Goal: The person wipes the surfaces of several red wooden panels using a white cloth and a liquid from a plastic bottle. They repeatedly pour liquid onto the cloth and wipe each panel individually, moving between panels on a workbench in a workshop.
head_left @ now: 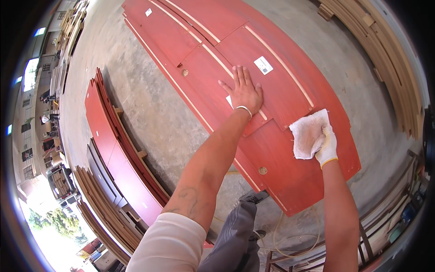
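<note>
Red-painted wooden panels [290,186] lie side by side before me, with pale grooves or strips running along them. My left hand [247,93], bare and with a light band at the wrist, rests flat on one panel with its fingers spread. A white label [263,65] is stuck on the panel just beyond it, and another pale label shows partly under the hand's left side. My right hand [327,147], in a white knit glove with a yellow cuff, grips a white cloth [309,133] stained reddish-brown. The cloth lies against the panel near its right edge.
To the left stands a stack of red panels [106,136], with brown boards [97,195] nearer me. Long wooden boards [385,59] are piled at the far right. A thin hose [290,256] curls on the concrete floor by my feet, near a metal frame [362,240].
</note>
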Available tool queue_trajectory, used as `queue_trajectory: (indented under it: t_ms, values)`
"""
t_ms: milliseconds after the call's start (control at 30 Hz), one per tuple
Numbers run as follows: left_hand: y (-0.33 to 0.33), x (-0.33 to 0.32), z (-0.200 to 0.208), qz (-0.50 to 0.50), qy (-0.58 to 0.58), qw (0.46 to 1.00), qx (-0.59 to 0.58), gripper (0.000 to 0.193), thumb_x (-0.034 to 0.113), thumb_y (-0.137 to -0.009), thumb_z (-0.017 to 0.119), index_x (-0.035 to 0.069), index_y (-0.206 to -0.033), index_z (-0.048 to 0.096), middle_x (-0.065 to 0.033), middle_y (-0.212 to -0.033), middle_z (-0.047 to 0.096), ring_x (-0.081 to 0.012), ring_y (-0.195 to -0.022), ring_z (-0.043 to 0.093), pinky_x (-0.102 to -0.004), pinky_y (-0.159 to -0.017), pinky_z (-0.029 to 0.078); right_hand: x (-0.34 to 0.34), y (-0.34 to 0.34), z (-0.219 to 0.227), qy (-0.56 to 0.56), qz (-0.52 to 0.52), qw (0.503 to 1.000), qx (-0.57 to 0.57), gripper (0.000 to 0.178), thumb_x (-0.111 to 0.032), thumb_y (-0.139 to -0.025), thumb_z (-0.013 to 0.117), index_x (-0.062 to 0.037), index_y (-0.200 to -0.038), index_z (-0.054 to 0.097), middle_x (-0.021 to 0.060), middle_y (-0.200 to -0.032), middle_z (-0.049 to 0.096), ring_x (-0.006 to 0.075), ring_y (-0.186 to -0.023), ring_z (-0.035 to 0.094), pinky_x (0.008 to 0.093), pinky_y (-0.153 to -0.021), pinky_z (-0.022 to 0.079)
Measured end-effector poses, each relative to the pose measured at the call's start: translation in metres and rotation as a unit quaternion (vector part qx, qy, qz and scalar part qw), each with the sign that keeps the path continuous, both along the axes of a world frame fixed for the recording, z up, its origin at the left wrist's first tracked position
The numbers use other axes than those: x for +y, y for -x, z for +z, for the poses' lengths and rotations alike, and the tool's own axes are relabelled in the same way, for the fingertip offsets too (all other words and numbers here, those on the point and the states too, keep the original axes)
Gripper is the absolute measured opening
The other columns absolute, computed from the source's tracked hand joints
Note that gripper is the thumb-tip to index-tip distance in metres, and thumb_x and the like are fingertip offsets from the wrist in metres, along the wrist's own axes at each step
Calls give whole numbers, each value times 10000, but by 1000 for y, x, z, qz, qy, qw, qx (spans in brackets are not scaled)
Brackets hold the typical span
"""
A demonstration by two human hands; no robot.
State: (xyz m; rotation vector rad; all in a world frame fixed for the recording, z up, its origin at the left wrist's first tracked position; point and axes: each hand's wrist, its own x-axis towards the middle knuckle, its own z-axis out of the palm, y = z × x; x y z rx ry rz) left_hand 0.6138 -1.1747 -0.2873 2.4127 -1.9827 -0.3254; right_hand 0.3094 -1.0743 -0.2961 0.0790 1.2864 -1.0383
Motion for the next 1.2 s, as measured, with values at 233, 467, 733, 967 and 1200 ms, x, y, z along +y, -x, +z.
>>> queue_trajectory:
  t_ms: [233,467,733,967,1200]
  values:
    - [-35,-31,-3,11,-21,1000,-9,699,361,-1071,326,-16,-1638,165,-124,-1748,72,-268,-1621,-8,-743,-1212,-26,-4,1,-6,-65,-22,998,-15,399,-351,-1016,496,-116,-1314,619,118,-1317,647,323,-1168,638,509,-1000,538]
    - [-71,-83,5,56,-39,998,-7,671,352,-1077,321,59,-1658,157,-56,-1759,39,-286,-1620,-28,-766,-1198,-8,-13,-7,5,-79,-11,996,-40,425,-337,-1051,400,-110,-1363,580,141,-1338,630,343,-1222,614,541,-1034,521]
    - [-121,-126,11,87,-38,995,-21,651,328,-1076,307,77,-1660,166,-36,-1758,58,-283,-1619,-31,-783,-1193,21,-9,1,-3,-90,-31,994,-56,421,-337,-1052,394,-90,-1333,588,140,-1328,639,353,-1195,633,556,-1023,530]
    - [-138,-143,2,87,-21,995,-31,640,328,-1073,308,72,-1648,195,-50,-1752,84,-269,-1620,-9,-790,-1187,29,-4,3,-6,-98,-20,993,-56,427,-347,-1033,406,-92,-1315,599,131,-1316,645,338,-1191,633,532,-1017,531]
    - [-175,-185,-8,88,20,995,-43,647,334,-1070,316,68,-1647,191,-56,-1749,100,-261,-1619,22,-784,-1193,36,3,15,-21,-95,2,995,-44,466,-402,-1047,362,-140,-1359,589,99,-1354,634,323,-1232,618,519,-1044,518]
